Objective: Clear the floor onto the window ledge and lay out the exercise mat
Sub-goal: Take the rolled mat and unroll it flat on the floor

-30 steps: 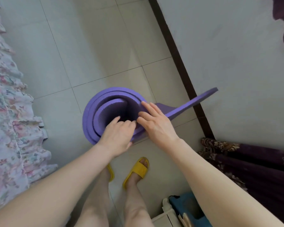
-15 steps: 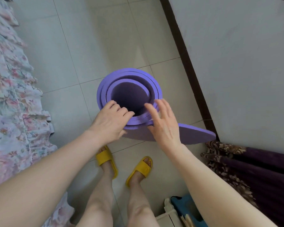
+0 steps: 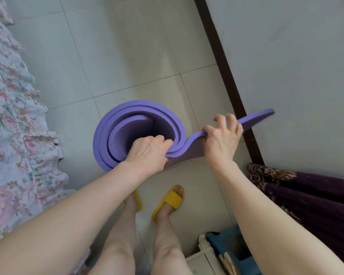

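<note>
A floral bedspread (image 3: 12, 126) hangs down the left edge onto the pale tiled floor (image 3: 127, 46). One purple mat (image 3: 115, 124) stands on end on the tiles in the middle of the view, still mostly rolled: the roll's long axis is upright and its open top faces the camera. The left hand (image 3: 147, 153) grips the roll's near rim, fingers curled over the layers into the hollow. From there a loose tail of the mat runs rightward on its edge, its end pointing at the wall (image 3: 296, 66). The right hand (image 3: 221, 139) grips this tail, fingers hooked over its top edge. A dark skirting (image 3: 222, 62) joins floor and wall. A purple curtain (image 3: 306, 195) bunches at the lower right, with a blue box (image 3: 226, 241) below it. Two yellow slippers (image 3: 170, 201) stand just behind the mat.
</note>
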